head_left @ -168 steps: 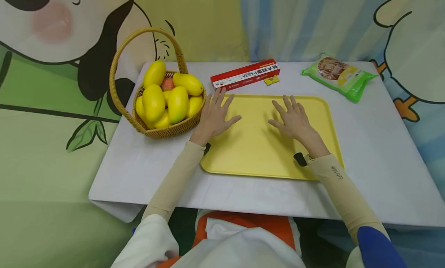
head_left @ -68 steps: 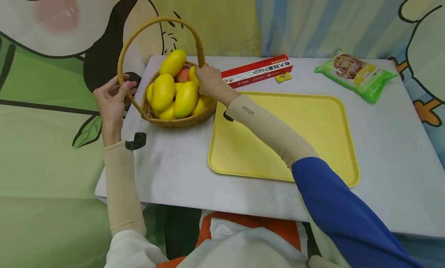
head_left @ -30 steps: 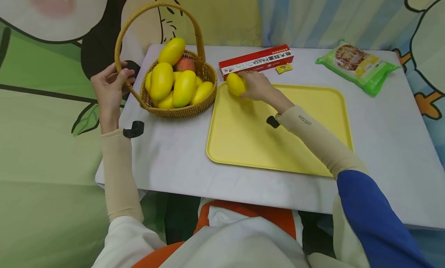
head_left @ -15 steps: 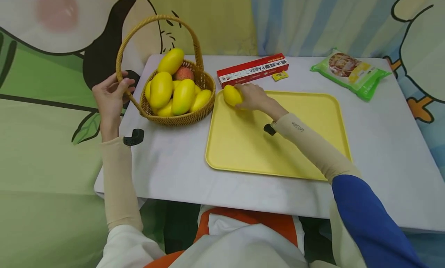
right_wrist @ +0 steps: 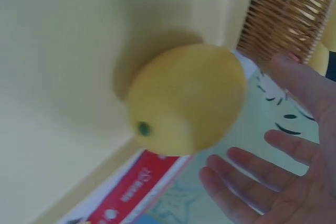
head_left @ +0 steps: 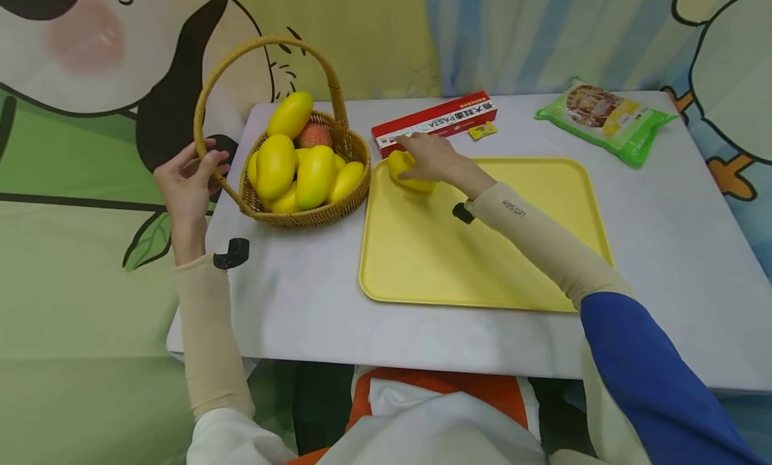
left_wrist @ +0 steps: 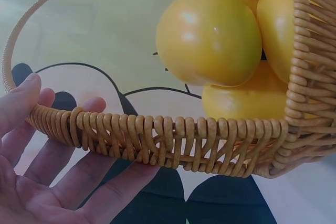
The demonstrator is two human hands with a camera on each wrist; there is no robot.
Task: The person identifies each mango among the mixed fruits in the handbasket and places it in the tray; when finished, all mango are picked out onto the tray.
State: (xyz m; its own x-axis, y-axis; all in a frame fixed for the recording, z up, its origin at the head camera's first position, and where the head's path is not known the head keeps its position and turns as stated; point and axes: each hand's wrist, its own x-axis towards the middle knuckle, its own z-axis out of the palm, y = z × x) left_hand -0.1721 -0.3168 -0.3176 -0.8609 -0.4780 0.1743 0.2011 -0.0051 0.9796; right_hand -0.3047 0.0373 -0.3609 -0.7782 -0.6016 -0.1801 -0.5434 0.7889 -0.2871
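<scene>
On the left, a wicker basket [head_left: 313, 216] full of yellow mangoes [head_left: 276, 167] also holds one reddish round fruit [head_left: 314, 136]. My left hand [head_left: 187, 200] holds the side of its arched handle [head_left: 259, 44], thumb on one side and fingers on the other in the left wrist view. One mango [right_wrist: 186, 98] with a green stem spot lies at the far left corner of the yellow tray [head_left: 470, 271]. My right hand [head_left: 435, 160] is right over that mango; the right wrist view shows its fingers [right_wrist: 257, 169] spread and apart from the fruit.
Behind the tray lies a red pasta box [head_left: 434, 122] with a small yellow packet [head_left: 482, 130] beside it. A green food bag [head_left: 606, 120] is at the back right. The white-covered table [head_left: 338, 331] ends just before my body.
My right hand took a mango from the basket, carried it right to the tray's far left corner and has just let it go. My left hand keeps hold of the basket handle.
</scene>
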